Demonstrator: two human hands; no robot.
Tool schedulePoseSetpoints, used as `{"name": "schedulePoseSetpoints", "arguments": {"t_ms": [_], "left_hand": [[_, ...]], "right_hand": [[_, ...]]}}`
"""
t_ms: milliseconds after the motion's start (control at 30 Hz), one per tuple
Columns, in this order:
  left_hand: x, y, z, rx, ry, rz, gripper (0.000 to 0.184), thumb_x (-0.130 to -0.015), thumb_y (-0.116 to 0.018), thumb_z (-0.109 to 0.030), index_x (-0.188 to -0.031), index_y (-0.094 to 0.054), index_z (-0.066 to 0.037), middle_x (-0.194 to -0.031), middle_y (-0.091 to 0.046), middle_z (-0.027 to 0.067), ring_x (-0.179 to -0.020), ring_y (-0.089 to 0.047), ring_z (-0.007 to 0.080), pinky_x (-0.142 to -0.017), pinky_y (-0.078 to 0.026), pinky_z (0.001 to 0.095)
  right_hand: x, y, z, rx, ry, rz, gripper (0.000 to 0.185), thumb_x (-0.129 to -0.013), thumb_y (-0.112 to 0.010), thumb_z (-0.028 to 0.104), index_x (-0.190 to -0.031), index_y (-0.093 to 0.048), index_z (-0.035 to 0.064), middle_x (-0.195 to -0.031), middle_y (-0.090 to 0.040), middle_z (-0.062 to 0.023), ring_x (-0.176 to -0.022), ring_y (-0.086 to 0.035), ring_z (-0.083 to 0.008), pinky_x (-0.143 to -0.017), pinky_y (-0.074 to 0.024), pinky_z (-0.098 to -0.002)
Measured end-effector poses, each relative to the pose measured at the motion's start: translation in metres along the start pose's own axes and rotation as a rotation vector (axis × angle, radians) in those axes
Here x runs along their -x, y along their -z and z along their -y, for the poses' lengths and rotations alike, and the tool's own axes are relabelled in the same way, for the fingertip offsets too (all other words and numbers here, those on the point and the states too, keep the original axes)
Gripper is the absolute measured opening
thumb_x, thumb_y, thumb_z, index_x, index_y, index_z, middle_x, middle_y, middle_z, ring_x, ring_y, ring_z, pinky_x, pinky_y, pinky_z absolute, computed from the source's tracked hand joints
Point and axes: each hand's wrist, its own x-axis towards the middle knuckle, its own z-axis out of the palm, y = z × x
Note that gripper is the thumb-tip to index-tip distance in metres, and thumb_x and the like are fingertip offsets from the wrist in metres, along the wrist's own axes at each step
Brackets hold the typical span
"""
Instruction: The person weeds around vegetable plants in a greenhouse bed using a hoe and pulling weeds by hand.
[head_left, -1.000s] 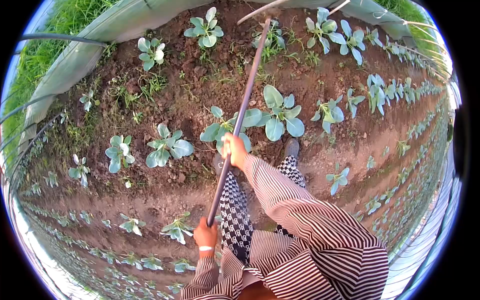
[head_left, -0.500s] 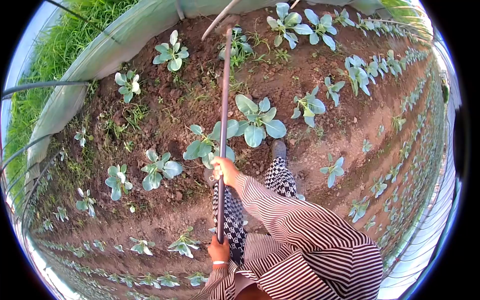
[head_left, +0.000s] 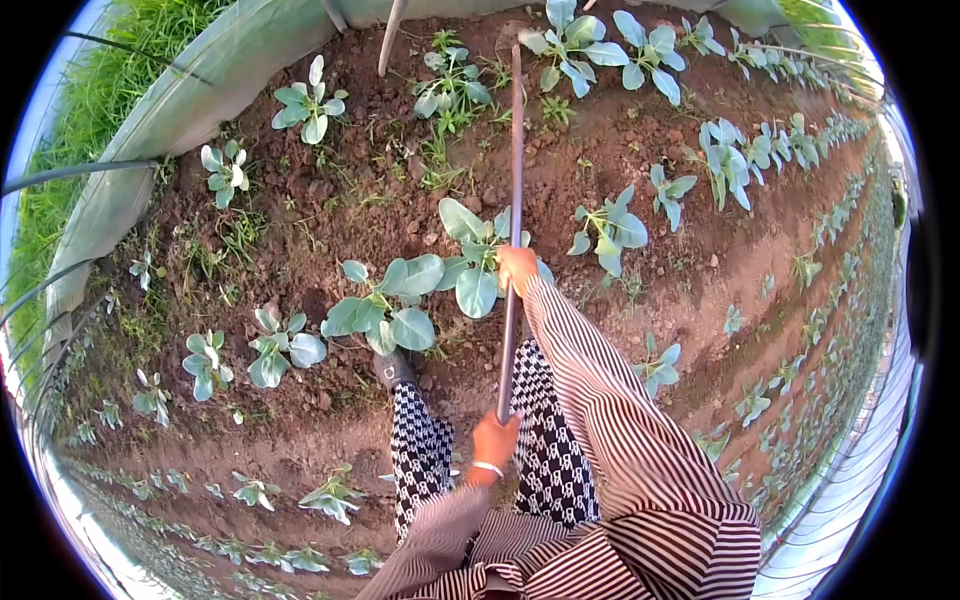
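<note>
A long-handled hoe [head_left: 516, 150] reaches away from me across the planted soil. Its far end, soil-coloured and hard to make out, is at the ground beside a leafy plant [head_left: 578, 48]. Midway along the handle, my right hand [head_left: 517, 268] is wrapped round it, over a broad-leaved plant [head_left: 475, 290]. My left hand [head_left: 495, 440], with a white band at the wrist, grips the near end of the handle in front of my legs. Another broad-leaved plant [head_left: 385, 305] grows just ahead of my shoe [head_left: 395, 370].
Rows of young plants run across the bed, with small weeds [head_left: 440, 165] between them. Plastic sheeting [head_left: 230, 75] walls the far left side, with grass behind it. A pole [head_left: 392, 38] stands at the far edge, and curved dark hoops [head_left: 80, 175] reach in from the left.
Both hands and the hoe have swung to the right, and my right hand is farther forward. The hoe's far end has moved right, away from the small plant near the pole. My legs show farther apart.
</note>
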Motion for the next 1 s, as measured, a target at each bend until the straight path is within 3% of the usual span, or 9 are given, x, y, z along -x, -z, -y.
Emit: {"name": "schedulePoseSetpoints", "arguments": {"t_ms": [100,333,567,633,667,700,767,833,1000], "left_hand": [[0.057,0.002,0.014,-0.048,0.017,0.030,0.044,-0.076,-0.065,-0.041,-0.084,-0.059,0.002,-0.071,-0.061,0.0244,-0.070,-0.062,0.0405,-0.065,-0.048,0.0454],[0.096,0.033,0.027,-0.125,0.006,-0.052,0.037,-0.077,-0.064,-0.033,-0.091,-0.059,0.001,-0.072,-0.062,0.0229,-0.067,-0.064,0.0377,-0.062,-0.050,0.0446],[-0.028,0.049,-0.030,-0.094,-0.167,-0.249,0.031,-0.078,-0.068,-0.029,-0.078,-0.056,-0.001,-0.058,-0.057,0.0146,-0.049,-0.056,0.0242,-0.049,-0.045,0.0373],[-0.020,0.035,-0.068,0.019,-0.009,-0.113,0.036,-0.078,-0.069,-0.031,-0.080,-0.056,0.002,-0.059,-0.059,0.0135,-0.050,-0.058,0.0216,-0.046,-0.046,0.0351],[-0.013,0.005,-0.049,-0.050,-0.095,-0.091,0.037,-0.080,-0.067,-0.030,-0.083,-0.056,0.005,-0.061,-0.060,0.0133,-0.051,-0.059,0.0203,-0.043,-0.047,0.0320],[0.010,-0.013,-0.046,0.055,0.000,-0.016,0.045,-0.079,-0.065,-0.038,-0.083,-0.056,0.005,-0.070,-0.060,0.0260,-0.068,-0.063,0.0384,-0.064,-0.049,0.0440],[0.049,-0.014,-0.026,-0.075,-0.065,-0.023,0.047,-0.077,-0.065,-0.039,-0.088,-0.057,0.006,-0.076,-0.061,0.0275,-0.074,-0.061,0.0432,-0.069,-0.048,0.0461],[0.079,-0.012,0.014,-0.011,0.078,0.091,0.045,-0.076,-0.065,-0.040,-0.092,-0.059,0.002,-0.073,-0.061,0.0264,-0.075,-0.062,0.0406,-0.069,-0.048,0.0467],[0.092,0.025,0.035,-0.209,-0.026,-0.024,0.037,-0.077,-0.065,-0.036,-0.083,-0.058,0.000,-0.062,-0.059,0.0206,-0.058,-0.061,0.0370,-0.054,-0.048,0.0444]], "right_hand": [[0.054,0.018,-0.019,-0.100,-0.237,-0.008,0.015,-0.077,-0.057,0.010,-0.065,-0.053,0.0017,-0.046,-0.043,-0.0066,-0.031,-0.041,-0.0168,-0.029,-0.0302,-0.0319],[0.139,0.002,0.004,-0.217,-0.267,0.132,0.019,-0.078,-0.058,0.011,-0.065,-0.044,0.0096,-0.047,-0.032,0.0047,-0.035,-0.029,-0.0078,-0.035,-0.0293,-0.0273],[0.045,-0.037,0.074,-0.176,0.003,0.105,0.020,-0.079,-0.056,0.011,-0.062,-0.045,0.0088,-0.045,-0.033,0.0041,-0.032,-0.033,-0.0099,-0.031,-0.0295,-0.0281],[-0.004,-0.026,0.064,-0.129,-0.081,0.070,0.019,-0.077,-0.056,0.010,-0.062,-0.045,0.0082,-0.044,-0.033,0.0028,-0.032,-0.033,-0.0105,-0.030,-0.0289,-0.0279],[0.004,-0.009,0.048,-0.053,-0.029,0.081,0.018,-0.076,-0.058,0.009,-0.062,-0.047,0.0065,-0.043,-0.035,0.0002,-0.031,-0.034,-0.0113,-0.029,-0.0292,-0.0280],[0.007,0.004,0.029,0.026,-0.070,0.076,0.017,-0.075,-0.059,0.009,-0.062,-0.049,0.0045,-0.043,-0.039,-0.0029,-0.031,-0.036,-0.0131,-0.028,-0.0302,-0.0288],[0.040,0.023,0.001,0.010,-0.101,0.064,0.016,-0.074,-0.059,0.009,-0.061,-0.052,0.0035,-0.046,-0.044,-0.0057,-0.031,-0.040,-0.0161,-0.027,-0.0319,-0.0309],[0.068,0.034,-0.033,-0.043,-0.293,0.040,0.014,-0.073,-0.059,0.009,-0.065,-0.048,0.0038,-0.046,-0.040,-0.0057,-0.033,-0.040,-0.0183,-0.030,-0.0333,-0.0338],[0.112,0.026,-0.039,-0.247,-0.399,0.103,0.016,-0.075,-0.057,0.011,-0.066,-0.044,0.0083,-0.047,-0.031,0.0038,-0.036,-0.032,-0.0091,-0.036,-0.0307,-0.0281]]}}
